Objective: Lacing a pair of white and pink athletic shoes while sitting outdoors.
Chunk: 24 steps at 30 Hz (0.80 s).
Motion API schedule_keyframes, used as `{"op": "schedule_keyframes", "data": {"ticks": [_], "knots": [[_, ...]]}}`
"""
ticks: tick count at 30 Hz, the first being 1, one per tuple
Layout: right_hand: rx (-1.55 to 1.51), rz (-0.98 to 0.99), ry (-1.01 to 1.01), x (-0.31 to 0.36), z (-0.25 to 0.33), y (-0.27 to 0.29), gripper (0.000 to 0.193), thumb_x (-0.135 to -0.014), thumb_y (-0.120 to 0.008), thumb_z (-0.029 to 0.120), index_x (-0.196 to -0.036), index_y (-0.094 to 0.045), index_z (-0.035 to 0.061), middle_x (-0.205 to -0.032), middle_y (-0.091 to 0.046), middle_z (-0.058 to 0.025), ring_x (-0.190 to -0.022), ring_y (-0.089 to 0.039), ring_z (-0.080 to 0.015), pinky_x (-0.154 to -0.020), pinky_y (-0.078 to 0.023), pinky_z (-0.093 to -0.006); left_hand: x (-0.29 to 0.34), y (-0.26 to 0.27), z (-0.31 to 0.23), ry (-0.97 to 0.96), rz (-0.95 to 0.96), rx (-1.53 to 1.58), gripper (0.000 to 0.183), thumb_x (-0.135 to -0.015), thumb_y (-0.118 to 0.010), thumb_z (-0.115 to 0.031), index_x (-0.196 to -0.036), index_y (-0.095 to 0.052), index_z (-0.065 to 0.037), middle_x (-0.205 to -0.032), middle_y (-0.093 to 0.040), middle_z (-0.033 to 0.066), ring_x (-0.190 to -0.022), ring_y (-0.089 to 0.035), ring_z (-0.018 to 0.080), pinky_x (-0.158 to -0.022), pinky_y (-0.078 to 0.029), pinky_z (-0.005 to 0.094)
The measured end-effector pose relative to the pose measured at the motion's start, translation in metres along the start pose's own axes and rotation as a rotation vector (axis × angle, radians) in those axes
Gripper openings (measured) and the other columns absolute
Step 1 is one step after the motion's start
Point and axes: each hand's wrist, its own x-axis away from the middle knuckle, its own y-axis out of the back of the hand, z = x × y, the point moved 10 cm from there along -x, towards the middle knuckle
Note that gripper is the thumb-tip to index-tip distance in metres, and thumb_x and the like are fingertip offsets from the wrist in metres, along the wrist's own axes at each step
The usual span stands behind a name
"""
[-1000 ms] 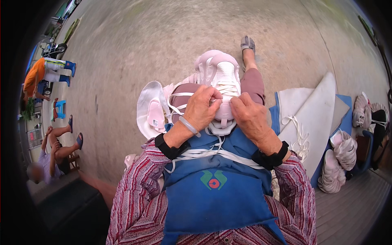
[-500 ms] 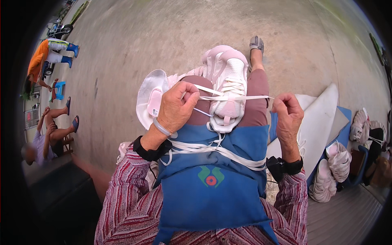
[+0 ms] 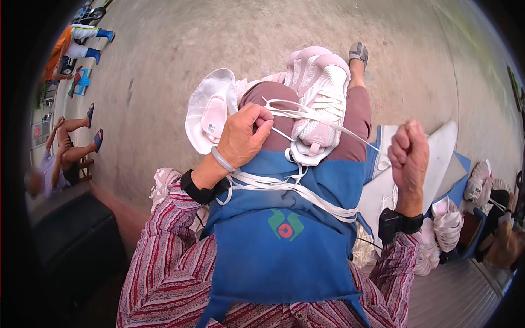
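Landmark: pink-and-white shoe (image 3: pixel 324 127). Beyond its toe, access is open over the concrete floor (image 3: pixel 219 44). To its left, the left hand (image 3: pixel 240 136) obstructs, with a white curved piece (image 3: pixel 197 112) farther out. To its right, a white lace (image 3: pixel 358 136) spans the gap toward the right hand (image 3: pixel 409 158); room exists above that strand. At its near side, bundled laces (image 3: pixel 268 183) present a snag

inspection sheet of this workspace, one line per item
Surface: lap under a blue apron
Things: pink-and-white shoe on the lap, white laces over it
Clutter: more laces across the apron; white sheet, bundled shoes at right
Hands: left hand and right hand closed, a lace strand running to each
Cables: thin dark line by the right sleeve, possibly a cord
Surroundings: concrete floor, two people and a blue stool at left
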Motion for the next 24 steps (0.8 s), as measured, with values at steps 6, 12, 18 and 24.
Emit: {"op": "schedule_keyframes", "data": {"ticks": [6,12,18,24], "knots": [[-0.138,-0.212,0.208,0.016,0.079,0.180,0.022,-0.100,-0.044,0.019,-0.079,-0.040,0.0127,-0.063,-0.032,0.0057,-0.045,-0.025,-0.0018,-0.035,-0.021,-0.0179,0.002,0.001,-0.001,-0.043,-0.012,-0.060,0.006,-0.081,-0.063,-0.002,-0.086,-0.060,-0.001,-0.075,-0.056,0.0053,-0.061,-0.052,0.0117,-0.056,-0.042,0.0248],[-0.043,-0.551,0.208,0.039,0.059,0.321,0.028,-0.097,-0.048,0.014,-0.071,-0.037,0.0147,-0.060,-0.031,0.0050,-0.044,-0.025,-0.0041,-0.034,-0.020,-0.0209,-0.006,-0.003,-0.009,-0.085,0.004,-0.094,0.006,-0.081,-0.063,-0.003,-0.086,-0.060,-0.001,-0.075,-0.056,0.0055,-0.060,-0.051,0.0122,-0.055,-0.042,0.0252],[0.647,-0.430,0.169,0.000,0.015,0.169,0.015,-0.091,-0.059,0.021,-0.098,-0.061,0.0079,-0.070,-0.047,0.0066,-0.048,-0.033,0.0007,-0.037,-0.023,-0.0169,-0.023,-0.023,-0.044,-0.209,0.038,-0.079,0.006,-0.085,-0.062,-0.006,-0.088,-0.061,-0.002,-0.078,-0.058,0.0065,-0.065,-0.055,0.0150,-0.057,-0.044,0.0266],[0.899,-0.052,0.176,-0.010,-0.011,0.029,0.019,-0.090,-0.062,0.017,-0.098,-0.064,0.0001,-0.081,-0.062,-0.0002,-0.076,-0.053,-0.0068,-0.066,-0.043,-0.0218,-0.034,-0.055,-0.039,-0.225,0.179,-0.217,0.012,-0.087,-0.059,-0.008,-0.096,-0.059,-0.001,-0.085,-0.062,0.0151,-0.078,-0.061,0.0321,-0.069,-0.048,0.0361]]}}
